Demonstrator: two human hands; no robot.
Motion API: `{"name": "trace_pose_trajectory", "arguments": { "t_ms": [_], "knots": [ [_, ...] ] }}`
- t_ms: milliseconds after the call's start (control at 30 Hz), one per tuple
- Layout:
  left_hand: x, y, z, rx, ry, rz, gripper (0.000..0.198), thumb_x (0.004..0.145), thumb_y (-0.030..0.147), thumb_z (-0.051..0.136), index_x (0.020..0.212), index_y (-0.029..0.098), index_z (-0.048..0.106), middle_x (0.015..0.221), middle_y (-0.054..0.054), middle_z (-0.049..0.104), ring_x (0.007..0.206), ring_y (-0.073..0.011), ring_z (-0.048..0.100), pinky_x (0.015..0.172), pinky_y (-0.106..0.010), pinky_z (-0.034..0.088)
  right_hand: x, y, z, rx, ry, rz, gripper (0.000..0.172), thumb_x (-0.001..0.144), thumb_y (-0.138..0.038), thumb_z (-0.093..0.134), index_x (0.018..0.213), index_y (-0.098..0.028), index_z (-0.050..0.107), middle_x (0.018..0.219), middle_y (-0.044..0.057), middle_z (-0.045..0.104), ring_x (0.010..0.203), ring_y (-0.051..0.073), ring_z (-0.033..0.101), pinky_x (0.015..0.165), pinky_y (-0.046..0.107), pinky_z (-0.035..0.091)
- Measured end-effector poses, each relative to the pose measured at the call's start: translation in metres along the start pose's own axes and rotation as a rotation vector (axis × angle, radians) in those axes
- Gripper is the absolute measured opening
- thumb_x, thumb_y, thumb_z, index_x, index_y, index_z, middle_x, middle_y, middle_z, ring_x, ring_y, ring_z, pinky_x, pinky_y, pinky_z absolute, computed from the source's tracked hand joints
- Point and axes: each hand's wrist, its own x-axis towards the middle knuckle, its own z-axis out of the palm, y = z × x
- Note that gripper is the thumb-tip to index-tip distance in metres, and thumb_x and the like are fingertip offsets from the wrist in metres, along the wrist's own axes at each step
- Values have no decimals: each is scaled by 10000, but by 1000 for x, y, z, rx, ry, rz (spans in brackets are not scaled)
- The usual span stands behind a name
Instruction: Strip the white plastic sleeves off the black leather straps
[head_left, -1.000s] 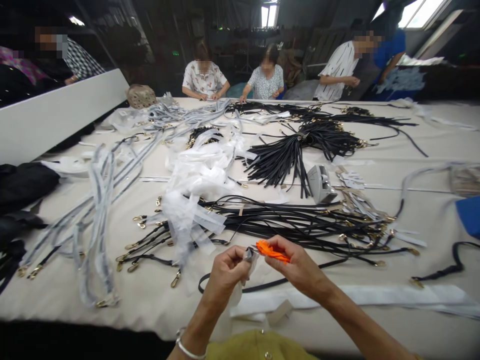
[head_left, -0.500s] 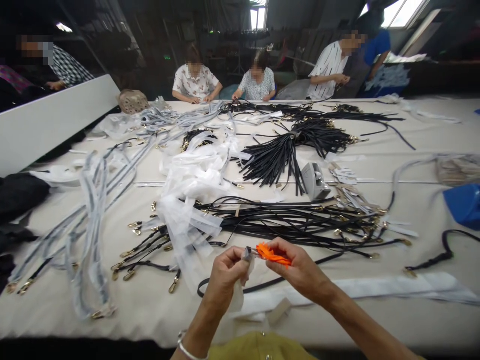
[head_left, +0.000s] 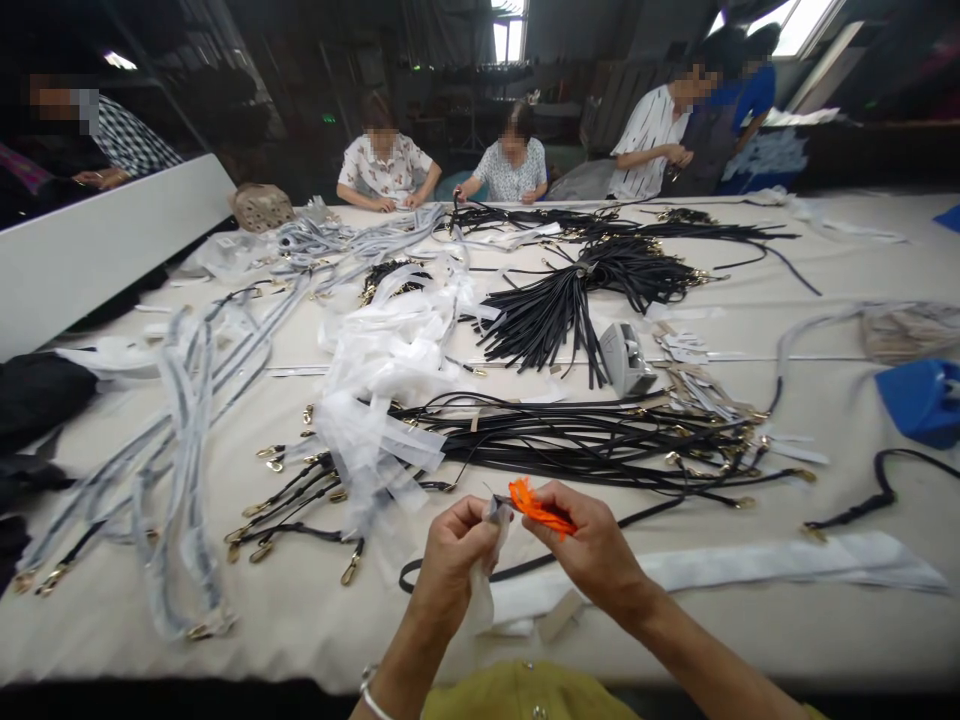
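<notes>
Low in the middle of the view, my left hand (head_left: 459,545) is closed in a pinch on a piece of thin whitish wrapping (head_left: 482,592), with a small dark piece at its top edge. My right hand (head_left: 589,538) is closed around a small tool with a bright orange wrapped handle (head_left: 541,508). Its thin dark tip points left and meets the wrapping at my left fingertips. What exactly lies between those fingertips is too small to make out. A black strap (head_left: 525,568) loops on the table behind my hands.
Black straps with gold clasps (head_left: 570,440) lie just beyond my hands. Translucent wrapping strips (head_left: 390,350) are heaped left of centre. A grey tape dispenser (head_left: 627,360) and a blue one (head_left: 919,402) stand at the right. Several people sit or stand along the far side.
The orange-handled tool has shifted slightly left, and its tip now lies against the wrapping at my left fingertips. My left hand keeps its pinch. The camera view has turned slightly.
</notes>
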Motion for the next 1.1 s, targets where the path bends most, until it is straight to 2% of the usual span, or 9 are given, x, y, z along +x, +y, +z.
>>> {"name": "trace_pose_trajectory", "arguments": {
  "t_ms": [133,233,367,633,800,1100],
  "knots": [
    [1,0,-2,-43,-10,13,288,632,343,807,717,129,634,608,15,547,436,-47,374,419,-190,254,2,2,1,269,43,161,318,805,-496,672,862,-190,611,753,-3,602,671,138,509,610,250,425],
    [1,-1,-4,-48,-33,19,296,629,337,819,702,133,618,641,8,563,446,-47,385,420,-187,255,3,-1,-3,342,-19,189,318,805,-477,685,911,-189,603,816,0,620,724,138,527,663,250,441],
    [-1,-1,-7,-38,-38,74,277,653,316,817,704,139,610,642,27,545,461,-40,387,439,-175,285,0,-10,-11,257,-144,132,254,833,-399,675,961,-190,611,930,19,645,851,162,570,796,277,450],
    [-3,-1,-2,157,-10,192,268,713,346,788,694,129,633,830,-22,603,510,-50,466,446,-179,351,1,-18,-13,107,-174,79,183,830,-318,670,953,-190,631,902,11,663,812,155,588,758,261,454],
    [-4,-4,-2,107,-24,167,275,710,346,793,678,128,628,776,-12,591,495,-47,448,437,-176,344,2,-16,-13,90,-183,67,163,826,-287,668,956,-193,643,893,5,672,794,149,590,741,252,453],
    [-3,-3,-6,-87,-97,39,331,629,332,842,662,141,574,715,-3,602,451,-39,407,408,-174,293,4,-8,-17,96,-213,65,195,821,-319,682,965,-191,649,925,19,692,827,165,607,757,265,461]
  ]
}}
